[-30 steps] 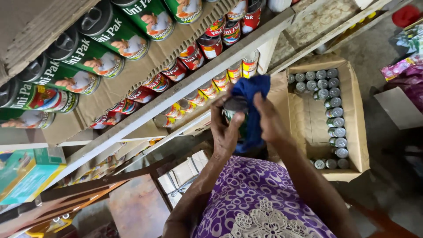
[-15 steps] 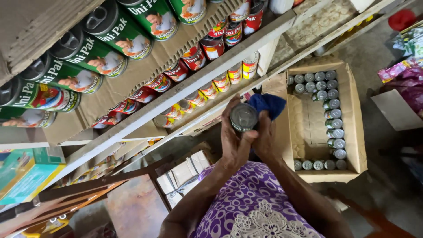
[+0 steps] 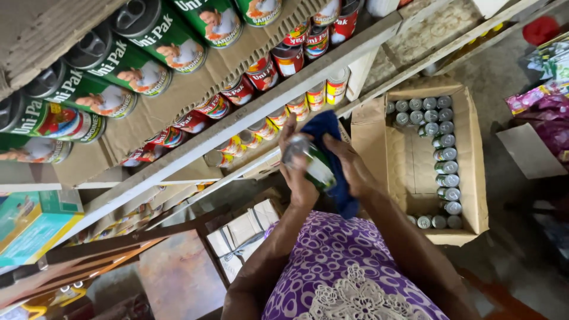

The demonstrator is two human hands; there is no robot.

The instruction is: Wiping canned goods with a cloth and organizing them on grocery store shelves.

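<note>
My left hand (image 3: 296,175) grips a green-labelled tin can (image 3: 311,159), tilted with its silver top toward the shelves. Against the can's far side my right hand (image 3: 349,163) presses a dark blue cloth (image 3: 332,133), which hangs down behind the can. Both hands are in front of the white shelf edge (image 3: 249,115). My purple patterned sleeve fills the bottom of the view.
Shelves at upper left carry rows of green-labelled cans (image 3: 148,44) and red-labelled cans (image 3: 278,56). An open cardboard box (image 3: 477,178) on the floor to the right holds several cans along its edges. Snack packets (image 3: 542,101) lie far right. Tied bundles (image 3: 243,237) sit below.
The can has turned from end-on to tilted sideways in my left hand. The blue cloth has come back over the can's far side under my right hand.
</note>
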